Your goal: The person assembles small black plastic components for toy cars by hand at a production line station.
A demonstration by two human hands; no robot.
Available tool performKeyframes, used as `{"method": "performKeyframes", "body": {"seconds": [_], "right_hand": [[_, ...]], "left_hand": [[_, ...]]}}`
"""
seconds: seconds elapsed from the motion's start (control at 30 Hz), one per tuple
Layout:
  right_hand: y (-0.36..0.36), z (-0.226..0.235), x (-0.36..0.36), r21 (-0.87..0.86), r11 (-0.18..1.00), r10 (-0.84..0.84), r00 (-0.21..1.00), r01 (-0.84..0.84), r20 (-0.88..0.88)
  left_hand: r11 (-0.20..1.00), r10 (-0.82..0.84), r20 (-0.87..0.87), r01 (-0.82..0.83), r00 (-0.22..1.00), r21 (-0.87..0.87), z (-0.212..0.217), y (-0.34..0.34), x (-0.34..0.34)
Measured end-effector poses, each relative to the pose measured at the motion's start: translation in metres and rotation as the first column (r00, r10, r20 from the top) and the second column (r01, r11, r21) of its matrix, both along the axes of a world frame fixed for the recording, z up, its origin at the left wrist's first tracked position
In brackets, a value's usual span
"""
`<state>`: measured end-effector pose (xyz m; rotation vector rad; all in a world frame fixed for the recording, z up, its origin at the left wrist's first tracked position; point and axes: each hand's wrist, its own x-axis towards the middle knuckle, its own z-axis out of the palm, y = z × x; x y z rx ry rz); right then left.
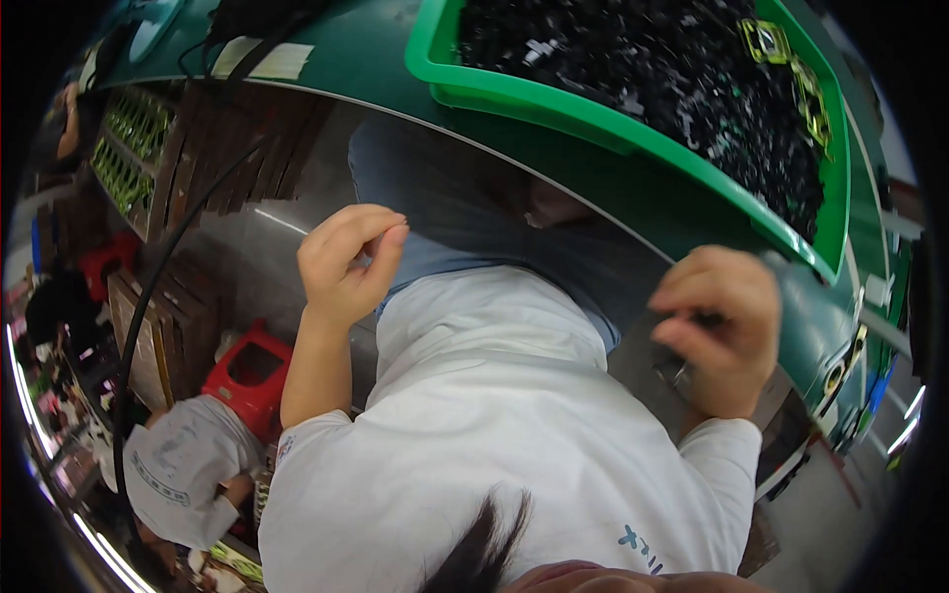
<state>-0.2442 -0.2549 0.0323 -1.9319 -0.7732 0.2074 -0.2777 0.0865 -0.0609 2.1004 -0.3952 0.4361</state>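
My left hand (pixel 348 259) is raised over my lap with thumb and fingertips pinched together; whatever is between them, if anything, is too small to make out. My right hand (pixel 730 321) hovers by the table's edge, slightly blurred, fingers curled toward the thumb. Something dark shows inside its grip, but its kind is unclear. Beyond the hands, a green plastic bin (pixel 583 117) sits on the green tabletop (pixel 395 91), filled with small black parts (pixel 633 64). Yellow-green framed pieces (pixel 766 42) lie at the bin's right side. Neither hand touches the bin.
A black cable (pixel 148 296) hangs down on the left. Behind it are stacked brown boards (pixel 232 148) and a rack of green parts (pixel 131 143). A red stool (pixel 247 371) stands lower left, beside another person in a white shirt (pixel 188 465).
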Motion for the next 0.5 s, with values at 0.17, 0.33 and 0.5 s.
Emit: {"method": "performKeyframes", "body": {"seconds": [0.17,0.33,0.5], "right_hand": [[0.047,-0.048,0.017,0.05,0.94,0.328,0.855,-0.337,-0.402],[0.086,-0.101,0.008,0.116,0.882,0.436,0.698,-0.456,-0.567],[0.108,-0.151,-0.004,0.045,0.924,0.264,0.547,-0.38,-0.794]], "left_hand": [[0.961,0.262,0.121,-0.247,0.958,-0.12,0.019,0.004,-0.011],[0.874,0.484,0.172,-0.462,0.858,-0.15,0.052,0.02,-0.013],[0.853,0.52,0.345,-0.497,0.781,-0.161,0.07,0.08,-0.034]]}}
